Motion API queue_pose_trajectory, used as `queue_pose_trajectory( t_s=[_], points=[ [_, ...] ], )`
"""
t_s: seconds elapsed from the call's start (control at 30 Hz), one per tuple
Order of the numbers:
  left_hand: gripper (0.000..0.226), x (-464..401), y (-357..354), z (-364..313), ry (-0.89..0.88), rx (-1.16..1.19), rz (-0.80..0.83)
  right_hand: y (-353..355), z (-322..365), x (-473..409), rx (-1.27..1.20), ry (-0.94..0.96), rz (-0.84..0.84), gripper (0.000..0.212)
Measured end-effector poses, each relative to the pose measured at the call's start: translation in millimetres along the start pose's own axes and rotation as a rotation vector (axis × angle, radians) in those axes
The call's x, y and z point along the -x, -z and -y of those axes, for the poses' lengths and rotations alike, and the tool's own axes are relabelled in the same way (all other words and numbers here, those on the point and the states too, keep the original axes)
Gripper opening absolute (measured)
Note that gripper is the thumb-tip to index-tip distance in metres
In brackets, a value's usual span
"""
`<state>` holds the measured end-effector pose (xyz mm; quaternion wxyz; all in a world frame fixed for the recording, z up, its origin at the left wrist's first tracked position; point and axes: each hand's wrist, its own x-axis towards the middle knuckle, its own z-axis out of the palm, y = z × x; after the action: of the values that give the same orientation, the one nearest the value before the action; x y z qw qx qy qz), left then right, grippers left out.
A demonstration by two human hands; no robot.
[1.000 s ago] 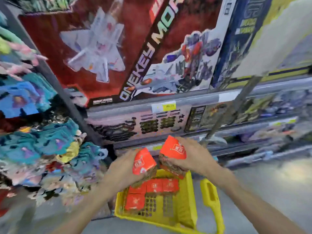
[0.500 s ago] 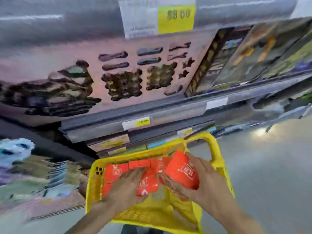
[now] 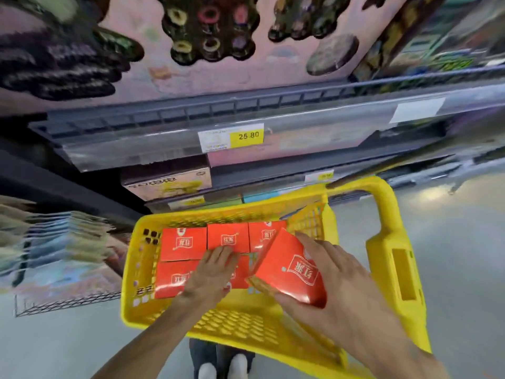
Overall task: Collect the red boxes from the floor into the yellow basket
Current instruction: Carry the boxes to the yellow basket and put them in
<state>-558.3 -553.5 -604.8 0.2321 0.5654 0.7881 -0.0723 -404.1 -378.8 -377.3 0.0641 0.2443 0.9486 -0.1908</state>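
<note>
The yellow basket (image 3: 138, 272) stands on the floor below me, its handle (image 3: 393, 258) swung to the right. Several red boxes (image 3: 183, 243) lie flat in rows on its bottom. My left hand (image 3: 211, 272) rests palm down on a red box (image 3: 239, 273) in the near row, fingers covering most of it. My right hand (image 3: 338, 285) grips another red box (image 3: 292, 269), tilted, inside the basket's right half with its lower edge near the packed boxes.
Store shelves (image 3: 246, 149) with toy packages and a 25.80 price tag (image 3: 232, 136) rise right behind the basket. A rack of packaged goods (image 3: 54, 242) stands at the left. Grey floor (image 3: 464, 255) lies to the right. My shoes (image 3: 222, 369) show below the basket.
Both hands came down from above the basket into it. The left hand's box now lies flat in the near row; the right hand's box has lowered further, still tilted. The camera moved closer.
</note>
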Motion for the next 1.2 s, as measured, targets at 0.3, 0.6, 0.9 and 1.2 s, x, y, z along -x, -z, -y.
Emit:
queue_pose_trajectory(
  t_s=[0.3,0.6,0.9,1.2],
  points=[
    [0.093,15.5,-4.2,-0.8,0.07,0.03,-0.006,-78.9,-20.4,-33.7,0.316,0.21,0.285,0.106],
    [0.088,18.8,-4.5,-0.4,0.083,0.025,-0.037,-123.0,-20.8,-59.5,0.32,0.265,0.409,0.091],
    [0.089,21.3,-14.3,2.6,0.076,0.011,-0.082,-152.5,-33.2,-71.0,0.269,0.193,0.413,0.093],
    [0.086,24.5,-19.8,6.0,0.092,-0.022,-0.107,-201.1,-45.8,-72.7,0.221,0.207,0.391,0.088]
  ],
)
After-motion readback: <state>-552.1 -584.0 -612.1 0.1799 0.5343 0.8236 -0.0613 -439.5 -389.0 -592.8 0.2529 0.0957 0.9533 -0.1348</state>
